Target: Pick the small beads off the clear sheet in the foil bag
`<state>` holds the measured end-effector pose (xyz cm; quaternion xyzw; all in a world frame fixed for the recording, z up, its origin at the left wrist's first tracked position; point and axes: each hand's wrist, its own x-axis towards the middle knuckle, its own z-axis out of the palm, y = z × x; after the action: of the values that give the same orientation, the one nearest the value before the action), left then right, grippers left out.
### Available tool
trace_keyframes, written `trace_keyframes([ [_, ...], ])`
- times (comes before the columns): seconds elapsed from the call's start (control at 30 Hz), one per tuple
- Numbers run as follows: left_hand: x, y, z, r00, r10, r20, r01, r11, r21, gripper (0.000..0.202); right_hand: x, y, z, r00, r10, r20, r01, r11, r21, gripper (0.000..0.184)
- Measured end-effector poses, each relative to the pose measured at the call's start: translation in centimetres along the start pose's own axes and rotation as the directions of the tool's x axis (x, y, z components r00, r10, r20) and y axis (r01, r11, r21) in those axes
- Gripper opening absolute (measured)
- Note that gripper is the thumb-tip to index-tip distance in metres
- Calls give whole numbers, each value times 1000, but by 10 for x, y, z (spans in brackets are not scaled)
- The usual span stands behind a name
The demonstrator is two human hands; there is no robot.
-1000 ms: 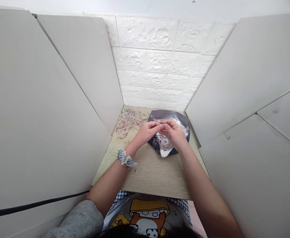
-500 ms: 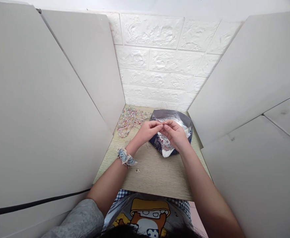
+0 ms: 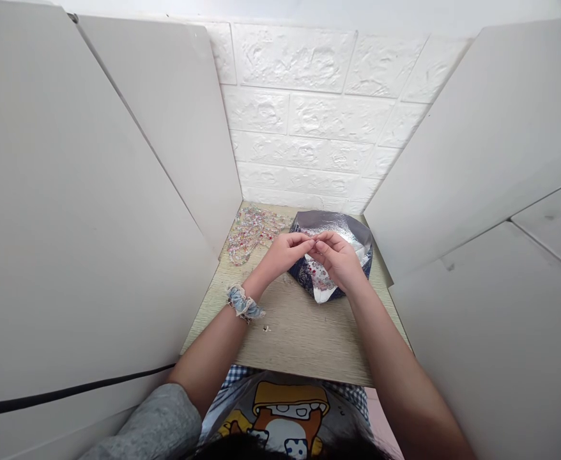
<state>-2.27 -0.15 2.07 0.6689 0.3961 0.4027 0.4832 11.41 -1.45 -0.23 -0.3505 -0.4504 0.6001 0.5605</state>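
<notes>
My left hand [image 3: 287,250] and my right hand [image 3: 337,255] meet fingertip to fingertip over a dark blue patterned bag [image 3: 301,273] with a silvery lining. Both are closed in a pinch; whatever sits between the fingertips is too small to make out. Inside the open bag, partly behind my right hand, lie many small beads [image 3: 319,276], red, pink and clear, on something white. Left of the bag, a tangle of strung beads [image 3: 254,229] in pink, red and pale green is spread on the wooden tabletop [image 3: 304,338].
A tiny whitish bit [image 3: 266,328] lies on the tabletop near my left forearm, which wears a blue scrunchie [image 3: 245,303]. Pale panels [image 3: 165,115] [image 3: 462,166] close in both sides, and a white brick-patterned wall [image 3: 304,115] stands behind.
Hardly anything differs. Both hands keep their pinch above the bag, and the view has shifted very slightly.
</notes>
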Motion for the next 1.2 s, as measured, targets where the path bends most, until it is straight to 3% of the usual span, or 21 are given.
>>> trace_keyframes([
  [0.33,-1,0,-1,996,-85,6,85,996,5,27,-1,-3,2,998,66,-11,-66,995,-73,22],
  [0.47,-1,3,-3,987,-157,39,158,987,-18,28,0,-4,0,999,37,-10,-39,976,-212,22],
  [0.6,-2,6,-4,982,-182,48,182,983,7,29,0,-4,-5,996,-89,-32,67,905,-419,17],
  [0.77,-1,2,-3,984,-169,61,170,985,-14,31,-1,-6,-4,977,-211,29,197,844,-499,11],
  [0.97,0,-4,0,976,-173,134,181,982,-49,32,-2,-9,-3,975,-221,34,202,804,-559,10],
  [1.1,1,-3,1,975,-169,143,179,982,-62,28,-1,-13,-8,956,-293,8,231,737,-635,10],
  [1.2,1,-4,0,972,-185,144,195,979,-58,27,0,-14,-13,950,-304,-69,147,631,-762,15],
])
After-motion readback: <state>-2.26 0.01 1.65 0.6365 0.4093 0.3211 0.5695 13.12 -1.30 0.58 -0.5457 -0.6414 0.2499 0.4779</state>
